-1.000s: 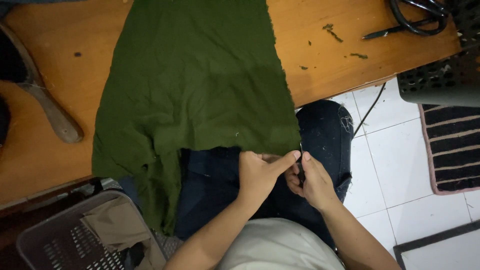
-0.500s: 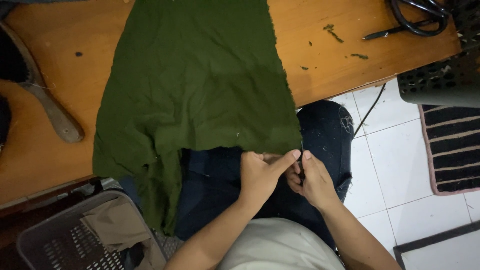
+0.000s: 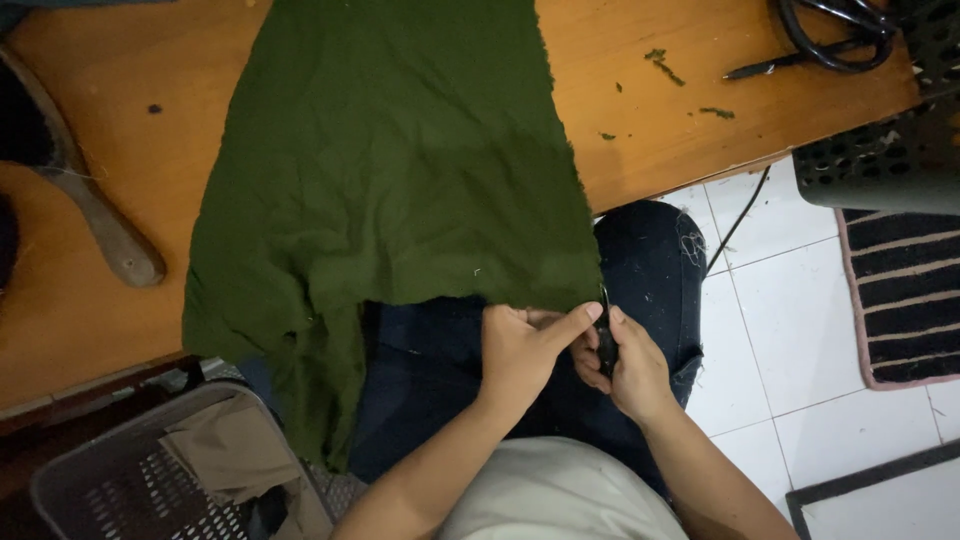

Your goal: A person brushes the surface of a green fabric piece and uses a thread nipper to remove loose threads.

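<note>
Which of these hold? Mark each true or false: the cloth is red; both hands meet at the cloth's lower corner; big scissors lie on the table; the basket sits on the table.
1. The cloth is red. False: it is dark green.
2. The left hand and right hand meet at its lower corner. True.
3. Big scissors lie on the table. True.
4. The basket sits on the table. False: it stands below the table edge.
</note>
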